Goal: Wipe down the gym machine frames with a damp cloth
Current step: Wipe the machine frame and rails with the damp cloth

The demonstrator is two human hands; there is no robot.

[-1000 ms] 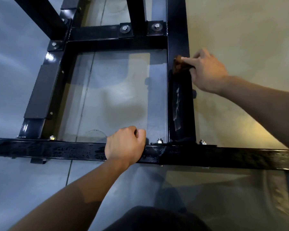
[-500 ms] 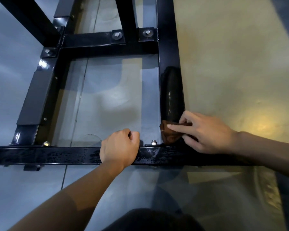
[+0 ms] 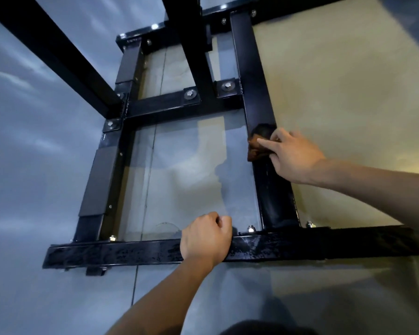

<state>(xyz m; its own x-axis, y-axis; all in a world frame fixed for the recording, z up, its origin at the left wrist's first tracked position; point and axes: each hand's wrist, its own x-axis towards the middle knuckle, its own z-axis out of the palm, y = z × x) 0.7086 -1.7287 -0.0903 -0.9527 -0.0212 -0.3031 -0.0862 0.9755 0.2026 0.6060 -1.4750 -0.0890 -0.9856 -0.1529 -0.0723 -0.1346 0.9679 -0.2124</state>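
Gripping bar: the left hand (image 3: pixel 205 240) is curled in a fist over the near cross bar (image 3: pixel 136 253) of the black frame (image 3: pixel 153 106), fingers (image 3: pixel 219 222) closed together around its top edge.
Near cross bar: glossy, with wet streaks along its top; it lies across the view, closest to the person.
Bolts: 3 bright bolt heads (image 3: pixel 250 229) stand just behind that bar.
Right rail: runs away from the near bar toward the far end; its lower stretch looks darker and wet.
Cloth: the brown cloth (image 3: pixel 257 147) lies on the right rail (image 3: pixel 257 93), about midway along it.
Right hand: the right hand (image 3: pixel 293 157) presses on the cloth, fingers (image 3: pixel 267 142) extended and close together, flat on it.
Floor: the smooth grey and tan floor (image 3: pixel 348 93) shows through and around the frame.
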